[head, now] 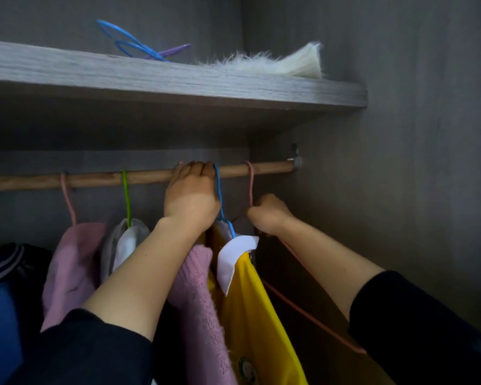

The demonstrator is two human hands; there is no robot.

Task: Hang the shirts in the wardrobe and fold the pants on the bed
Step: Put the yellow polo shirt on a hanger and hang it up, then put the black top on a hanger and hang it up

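Note:
A wooden rail (267, 168) runs across the wardrobe. My left hand (190, 194) reaches up with its fingers curled over the rail, right beside the hook of a blue hanger (219, 195) that carries a yellow shirt (258, 309) with a white collar. My right hand (267, 215) grips the neck of an empty pink hanger (251, 184) whose hook sits on the rail further right. A pink knitted top (203, 298) hangs under my left forearm.
Left on the rail hang a pink garment (70, 270) on a pink hanger, a grey-white garment (128, 243) on a green hanger, and dark blue clothes (3, 276). The shelf (178, 79) above holds spare blue hangers (131, 43) and a white furry item (283, 63). The wardrobe's side wall (400, 162) stands on the right.

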